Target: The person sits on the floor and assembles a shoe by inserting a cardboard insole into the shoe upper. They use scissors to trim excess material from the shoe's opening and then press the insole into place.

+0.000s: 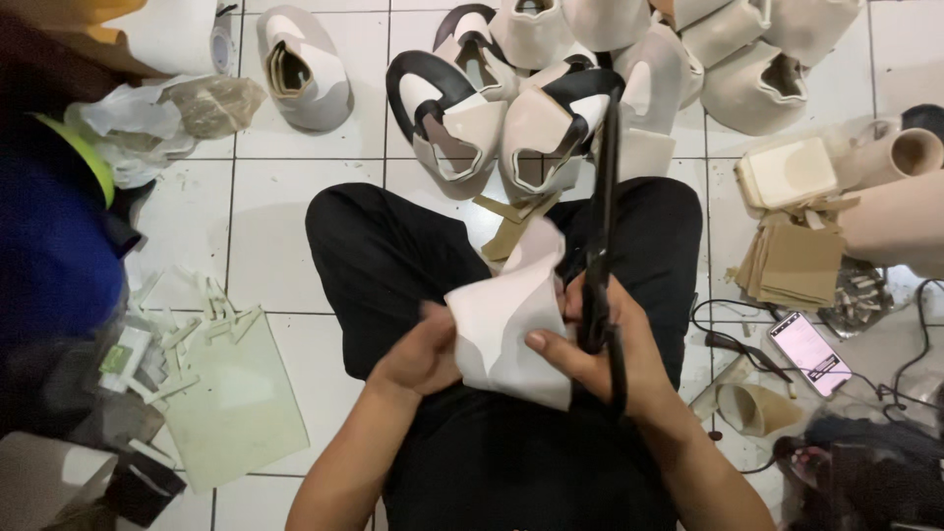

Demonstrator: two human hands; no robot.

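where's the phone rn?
In the head view the phone lies screen-up and lit on the tiled floor at the person's right, just past the right hand, below the stack of tan cut pieces and among black cables.

left hand [423, 356] fingers behind white piece [508, 320]

Across the top of the frame we see a heap of cream shoe uppers [551, 59], two of them banded in black [433, 88]. At lower left a pale green cutting board [241, 413] lies on the white tiled floor [295, 177] among offcut strips [197, 324]. At right we see tan cardboard pieces [796, 265], a lit phone [808, 352], black cables [914, 354] and a paper cup [752, 408].
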